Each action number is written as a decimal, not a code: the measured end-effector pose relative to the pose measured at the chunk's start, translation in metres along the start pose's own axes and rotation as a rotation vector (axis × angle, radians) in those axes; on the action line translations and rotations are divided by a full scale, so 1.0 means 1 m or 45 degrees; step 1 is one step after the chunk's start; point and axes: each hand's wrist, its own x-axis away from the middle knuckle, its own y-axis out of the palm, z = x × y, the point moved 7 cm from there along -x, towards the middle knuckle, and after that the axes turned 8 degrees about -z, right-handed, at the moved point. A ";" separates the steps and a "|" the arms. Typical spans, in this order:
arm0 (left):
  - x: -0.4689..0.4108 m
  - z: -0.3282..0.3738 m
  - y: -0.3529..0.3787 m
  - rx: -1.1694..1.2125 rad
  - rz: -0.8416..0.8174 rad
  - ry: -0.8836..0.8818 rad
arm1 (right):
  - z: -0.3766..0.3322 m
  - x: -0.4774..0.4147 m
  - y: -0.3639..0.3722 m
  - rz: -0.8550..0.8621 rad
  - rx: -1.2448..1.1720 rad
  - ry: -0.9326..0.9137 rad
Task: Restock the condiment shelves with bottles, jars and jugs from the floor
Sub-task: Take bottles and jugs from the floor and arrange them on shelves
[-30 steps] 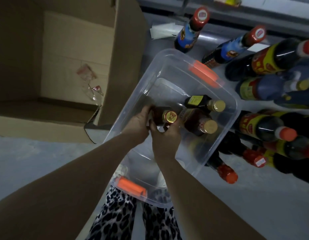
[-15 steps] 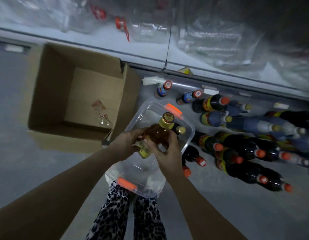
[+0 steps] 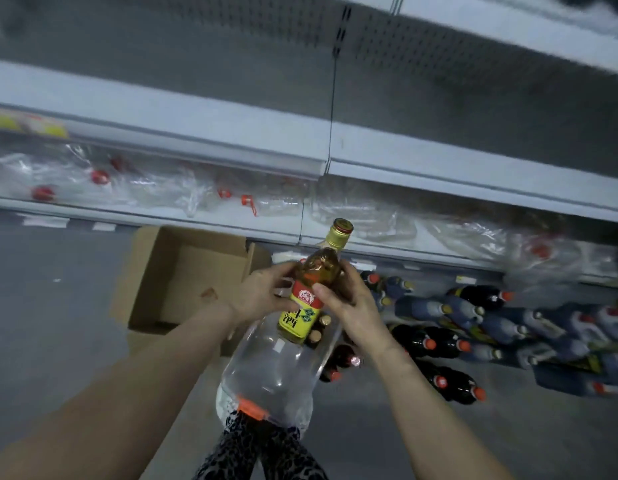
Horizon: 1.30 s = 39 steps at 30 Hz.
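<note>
At the left an open brown cardboard box (image 3: 182,282) sits on the smooth grey floor (image 3: 58,323) against the foot of the shelving, whose lowest shelf (image 3: 196,220) carries clear plastic jugs (image 3: 155,188) with red caps. In the middle the left hand (image 3: 257,294) and right hand (image 3: 352,303) both curl round a glass bottle (image 3: 312,289) of amber liquid with a gold cap and a yellow-and-red label. They hold it tilted above a clear plastic bin (image 3: 276,368) with an orange latch, where other gold-capped bottles (image 3: 319,327) show at its far end. To the right dark, orange-capped bottles (image 3: 473,327) crowd the floor along the shelf's foot, with bare floor nearer the person.
</note>
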 end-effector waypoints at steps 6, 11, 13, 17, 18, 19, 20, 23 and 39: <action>0.040 0.088 -0.020 0.090 -0.056 0.147 | -0.100 0.038 -0.016 -0.013 0.038 -0.135; 0.068 0.157 -0.032 0.002 -0.006 0.277 | -0.164 0.068 -0.033 0.009 0.114 -0.226; 0.074 0.180 -0.038 -0.032 0.021 0.307 | -0.185 0.073 -0.041 0.019 0.131 -0.255; 0.080 0.220 -0.044 -0.022 0.082 0.324 | -0.223 0.079 -0.060 0.032 0.132 -0.327; 0.080 0.229 -0.045 -0.011 0.095 0.332 | -0.231 0.078 -0.067 0.030 0.132 -0.344; 0.079 0.237 -0.046 -0.010 0.119 0.342 | -0.238 0.078 -0.073 0.021 0.137 -0.361; 0.078 0.247 -0.047 -0.037 0.163 0.356 | -0.245 0.077 -0.081 0.012 0.166 -0.384; 0.073 0.272 -0.050 -0.119 0.290 0.395 | -0.270 0.074 -0.105 -0.004 0.339 -0.444; 0.027 0.412 -0.114 -0.198 0.682 0.602 | -0.426 0.029 -0.188 0.017 0.700 -0.791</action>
